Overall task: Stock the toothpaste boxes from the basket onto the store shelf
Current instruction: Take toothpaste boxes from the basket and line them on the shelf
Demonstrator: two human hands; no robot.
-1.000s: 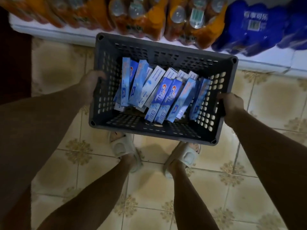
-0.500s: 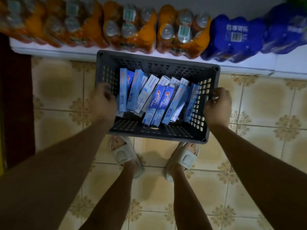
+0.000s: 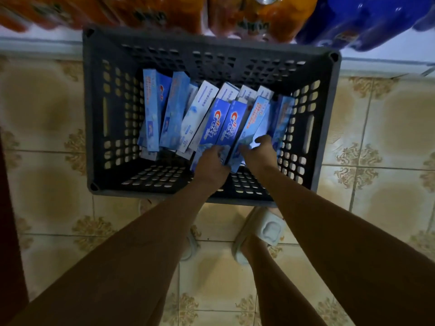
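A: Where is the basket point(image 3: 98, 109)?

B: It sits on the tiled floor point(image 3: 42, 128), its far wall close against the white edge of the shelf point(image 3: 386, 61). It is dark grey, with perforated walls and slotted handles on both short sides.

A: And the toothpaste boxes point(image 3: 179, 114)?

B: All inside the basket, leaning in a row toward its far wall. Most are blue; two show a red and white logo. They crowd the middle and right of the basket, and the near left corner of its floor is bare.

A: What are the hands doing?

B: Both reach down into the basket at the near ends of the boxes. The left hand point(image 3: 211, 164) has its fingers curled around the bottom end of a logo box point(image 3: 213, 124). The right hand point(image 3: 260, 150) pinches the lower end of a light blue box point(image 3: 255, 121) just beside it, thumb on one face, fingers on the other.

A: Anything on the shelf?

B: Shrink-wrapped packs of orange bottles point(image 3: 259, 17) along the left and centre, and a blue pack point(image 3: 367, 20) at the right. Nearer the camera, a pale slipper point(image 3: 268, 228) shows on the floor below the basket's near wall.
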